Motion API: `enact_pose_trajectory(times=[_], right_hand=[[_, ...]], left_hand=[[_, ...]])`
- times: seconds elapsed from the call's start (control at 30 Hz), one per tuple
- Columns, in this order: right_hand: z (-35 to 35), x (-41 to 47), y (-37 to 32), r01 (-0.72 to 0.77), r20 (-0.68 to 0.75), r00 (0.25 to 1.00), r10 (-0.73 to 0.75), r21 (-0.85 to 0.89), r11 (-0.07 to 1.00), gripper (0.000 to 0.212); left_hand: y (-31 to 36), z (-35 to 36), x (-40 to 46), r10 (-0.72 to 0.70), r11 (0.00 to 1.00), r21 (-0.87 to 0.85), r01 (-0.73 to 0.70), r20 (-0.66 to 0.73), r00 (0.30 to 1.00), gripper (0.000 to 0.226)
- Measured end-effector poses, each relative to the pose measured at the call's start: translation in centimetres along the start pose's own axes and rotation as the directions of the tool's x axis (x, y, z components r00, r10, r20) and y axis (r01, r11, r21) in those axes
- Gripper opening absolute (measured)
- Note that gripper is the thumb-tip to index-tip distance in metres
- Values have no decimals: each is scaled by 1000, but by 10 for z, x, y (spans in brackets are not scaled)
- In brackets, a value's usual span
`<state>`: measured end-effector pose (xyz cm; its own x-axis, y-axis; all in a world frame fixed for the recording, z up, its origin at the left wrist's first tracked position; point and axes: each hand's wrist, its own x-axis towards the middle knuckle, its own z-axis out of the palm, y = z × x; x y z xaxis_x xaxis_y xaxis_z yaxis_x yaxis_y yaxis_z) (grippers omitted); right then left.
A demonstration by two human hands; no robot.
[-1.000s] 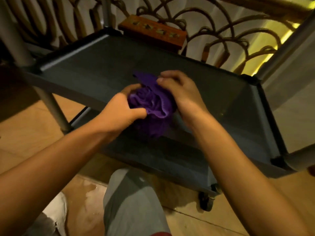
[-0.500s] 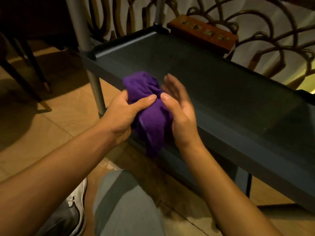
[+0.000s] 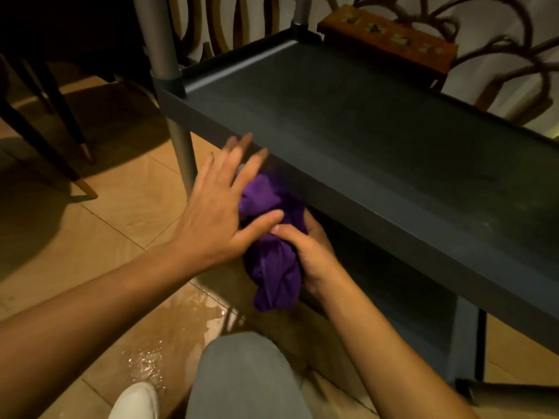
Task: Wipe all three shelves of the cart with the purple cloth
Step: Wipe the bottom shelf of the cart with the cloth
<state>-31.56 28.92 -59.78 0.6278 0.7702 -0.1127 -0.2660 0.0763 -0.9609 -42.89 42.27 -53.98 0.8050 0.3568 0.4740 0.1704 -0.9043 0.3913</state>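
Across the right and far part of the view runs the cart (image 3: 453,252), its dark matte shelf (image 3: 363,122) a long shallow tray with a raised lip all round and nothing lying on its smooth surface. A round grey post (image 3: 178,140) passes through the near-left corner socket down to the floor (image 3: 99,231), which is glossy tan tile with a wet patch (image 3: 151,361) shining near the person's knee (image 3: 242,373) and white shoe (image 3: 136,400). Left of the post the tiles lie open as far as some dark tapered furniture legs (image 3: 45,116). Beyond the shelf's far edge sits an orange-brown patterned box (image 3: 390,37) against curved wicker loops. Just below the shelf's near front edge hangs the purple cloth (image 3: 272,261), soft and bunched into folds. The right hand (image 3: 314,252) grips it from the right, fingers curled round the bundle. The left hand (image 3: 220,213) lies against its left side, fingers spread and straight, thumb pressing the fabric.
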Motion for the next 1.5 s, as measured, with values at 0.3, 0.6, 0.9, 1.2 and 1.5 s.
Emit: enact_pose_trajectory(times=[0.3,0.6,0.9,1.2,1.5], right_hand=[[-62,44,111,-204,-293,949,114,-298,933,52],[-66,94,146,-252,-399,916,42,-489,835,57],[-92,117,126,-302,-430,892,-141,-798,521,68],[-92,128,162,-214,-231,973,2,-899,382,65],[-92,185,156,-263,-314,938,-149,-921,287,57]], left_hand=[[-128,29,44,316,845,459,-274,-14,949,88],[-189,107,-54,182,885,385,-261,229,956,90],[-205,207,-45,-186,958,283,36,521,833,96],[-206,246,-6,-420,899,407,163,694,585,111],[-208,262,6,-458,885,410,220,686,565,137]])
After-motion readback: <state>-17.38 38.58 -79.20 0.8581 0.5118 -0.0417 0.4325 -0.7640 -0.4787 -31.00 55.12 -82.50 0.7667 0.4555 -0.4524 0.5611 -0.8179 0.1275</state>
